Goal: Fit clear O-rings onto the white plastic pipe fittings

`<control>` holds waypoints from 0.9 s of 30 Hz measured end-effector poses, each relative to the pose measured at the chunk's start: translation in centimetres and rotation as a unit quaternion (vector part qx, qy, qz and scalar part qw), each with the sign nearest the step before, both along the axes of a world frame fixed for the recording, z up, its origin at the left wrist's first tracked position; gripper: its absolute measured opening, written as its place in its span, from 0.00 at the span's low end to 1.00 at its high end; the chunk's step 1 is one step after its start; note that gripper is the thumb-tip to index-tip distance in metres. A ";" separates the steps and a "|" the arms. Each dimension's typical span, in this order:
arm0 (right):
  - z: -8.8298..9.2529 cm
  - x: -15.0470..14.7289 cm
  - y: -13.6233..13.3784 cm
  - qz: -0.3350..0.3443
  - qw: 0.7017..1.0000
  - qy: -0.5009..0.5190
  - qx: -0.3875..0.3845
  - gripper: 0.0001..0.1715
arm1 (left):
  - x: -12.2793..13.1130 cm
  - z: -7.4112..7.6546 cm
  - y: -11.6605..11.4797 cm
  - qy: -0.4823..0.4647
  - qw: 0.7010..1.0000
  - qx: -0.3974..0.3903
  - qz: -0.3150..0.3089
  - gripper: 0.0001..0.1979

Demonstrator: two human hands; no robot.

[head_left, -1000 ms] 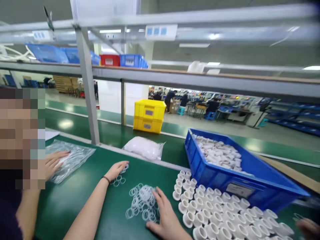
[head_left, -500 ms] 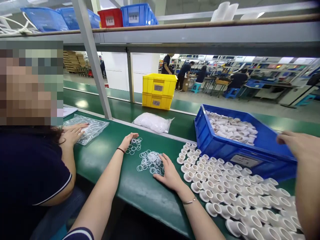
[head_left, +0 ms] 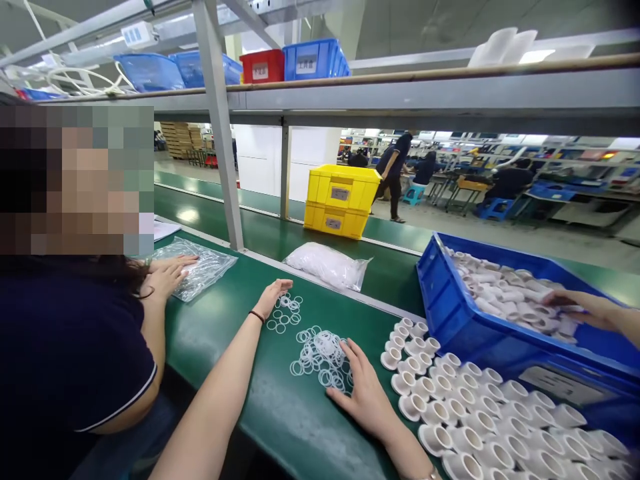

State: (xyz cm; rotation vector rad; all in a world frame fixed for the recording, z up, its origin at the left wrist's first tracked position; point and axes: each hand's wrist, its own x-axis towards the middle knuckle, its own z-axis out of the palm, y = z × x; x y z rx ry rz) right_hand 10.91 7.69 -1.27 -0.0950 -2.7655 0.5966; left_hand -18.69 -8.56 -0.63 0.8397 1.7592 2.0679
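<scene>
My left hand [head_left: 274,298] rests on its edge on the green tabletop, fingers stretched out, beside a small cluster of thin translucent rings [head_left: 281,319]. Some of those rings lie under or behind its fingers. Nearer to me, my right hand [head_left: 367,390] is spread, with thumb and fingertips touching the right side of a larger heap of rings [head_left: 323,353]. Neither hand grips anything that I can see. Rows of short white flanged pipe fittings [head_left: 465,440] stand on the table to the right of my right hand.
A co-worker's hand [head_left: 580,307] reaches over white fittings in a blue bin [head_left: 500,340]. At left, another person's hands lie on a clear plastic bag [head_left: 207,270]. A filled bag [head_left: 325,265] and stacked yellow boxes [head_left: 343,200] stand behind; a metal post [head_left: 217,133] rises at left.
My view has shifted, so the table's contents sit lower and further right. The co-worker's hand on the right has moved into the blue bin. My hands stay by their ring piles.
</scene>
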 end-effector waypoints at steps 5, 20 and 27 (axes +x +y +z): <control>0.4 0.0 -0.2 -0.002 1.000 -0.012 0.002 0.46 | 1.1 0.7 0.7 -0.036 0.994 0.073 -0.075 0.32; 0.2 0.0 -0.1 0.005 1.000 -0.016 0.014 0.45 | 2.1 1.5 0.3 0.249 0.915 -0.317 -0.010 0.25; -2.9 -1.5 1.5 0.010 0.998 0.047 0.039 0.45 | 4.5 2.6 0.9 0.263 0.914 -0.293 -0.094 0.24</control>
